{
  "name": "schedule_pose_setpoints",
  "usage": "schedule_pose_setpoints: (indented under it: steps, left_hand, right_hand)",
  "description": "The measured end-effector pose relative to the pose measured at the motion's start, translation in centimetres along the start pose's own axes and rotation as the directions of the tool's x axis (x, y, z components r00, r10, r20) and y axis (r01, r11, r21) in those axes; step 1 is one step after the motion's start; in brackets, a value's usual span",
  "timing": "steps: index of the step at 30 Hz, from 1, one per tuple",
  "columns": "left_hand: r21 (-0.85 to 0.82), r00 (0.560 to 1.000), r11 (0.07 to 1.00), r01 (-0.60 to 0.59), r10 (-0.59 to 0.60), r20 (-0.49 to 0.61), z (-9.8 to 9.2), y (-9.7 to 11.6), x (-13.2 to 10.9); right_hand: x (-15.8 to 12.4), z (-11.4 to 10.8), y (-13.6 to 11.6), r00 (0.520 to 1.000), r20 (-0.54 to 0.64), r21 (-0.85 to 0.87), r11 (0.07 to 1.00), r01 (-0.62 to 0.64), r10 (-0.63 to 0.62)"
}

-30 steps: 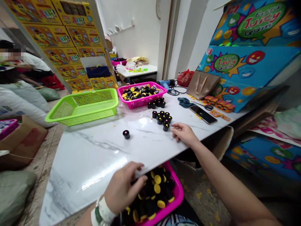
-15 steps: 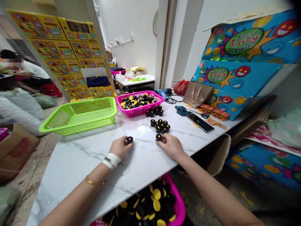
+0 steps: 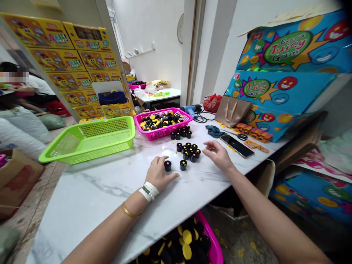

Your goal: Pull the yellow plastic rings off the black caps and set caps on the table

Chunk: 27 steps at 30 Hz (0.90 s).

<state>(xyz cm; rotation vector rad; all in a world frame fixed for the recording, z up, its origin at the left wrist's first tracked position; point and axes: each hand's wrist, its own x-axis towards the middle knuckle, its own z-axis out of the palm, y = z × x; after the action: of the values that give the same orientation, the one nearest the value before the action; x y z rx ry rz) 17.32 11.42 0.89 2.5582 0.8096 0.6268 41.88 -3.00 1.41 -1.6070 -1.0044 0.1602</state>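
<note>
My left hand [image 3: 158,176] spreads loosely around a pink-dotted black cup [image 3: 167,166] in from the worktop's [image 3: 178,207] near edge, with my empty right hand [image 3: 219,156] beside more cups [image 3: 193,158], probably bunched for easy reach.

On the bench [image 3: 90,209], two lone cylinders [image 3: 183,165] stand between the left hand [image 3: 157,175] and the right hand [image 3: 220,156], with a cluster of cylinders [image 3: 187,151] just beyond and a far group [image 3: 178,135] before the filled basket [image 3: 165,134]. Left of that basket lies the wide basket [image 3: 99,152], stacked boxes [image 3: 57,60] behind it; rightward lie a phone [image 3: 237,145], then a bag [image 3: 233,110] before large cartons [image 3: 283,88]. Below the bench's near edge sits the lower basket [image 3: 216,244], holding more pieces [image 3: 187,236].
</note>
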Motion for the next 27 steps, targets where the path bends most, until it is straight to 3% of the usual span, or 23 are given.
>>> schedule_pose_setpoints:
  steps: [2,4,6,10,15,19,27]
  left_hand:
    - [-0.051,0.997,0.996,-0.071,0.071,-0.007,0.8,0.6,0.6]
    - [-0.105,0.995,0.989,-0.099,0.099,-0.005,1.6,1.3,1.5]
    - [-0.141,0.995,0.985,-0.100,0.100,-0.007,2.1,1.8,2.5]
    - [-0.155,0.993,0.981,-0.116,0.120,0.016,2.5,1.8,3.3]
    - [-0.223,0.990,0.966,-0.131,0.137,0.014,2.4,1.2,3.2]
    - [-0.269,0.990,0.955,-0.128,0.140,0.027,2.2,1.1,3.6]
    - [-0.238,0.991,0.964,-0.121,0.130,0.019,1.9,0.8,3.1]
  right_hand:
    - [2.8,0.3,0.7,0.987,0.151,0.157,0.987,0.029,-0.052]
    - [5.4,1.4,1.1,0.948,0.314,0.307,0.951,-0.045,-0.056]
    - [7.2,2.9,1.7,0.915,0.401,0.391,0.912,-0.128,-0.043]
    - [8.6,5.4,3.2,0.888,0.459,0.456,0.859,-0.232,-0.003]
    - [8.3,6.2,3.8,0.854,0.514,0.489,0.792,-0.367,0.078]
    - [8.2,6.7,3.0,0.836,0.536,0.416,0.823,-0.386,0.121]
    - [6.9,7.8,1.4,0.820,0.567,0.407,0.837,-0.366,0.083]
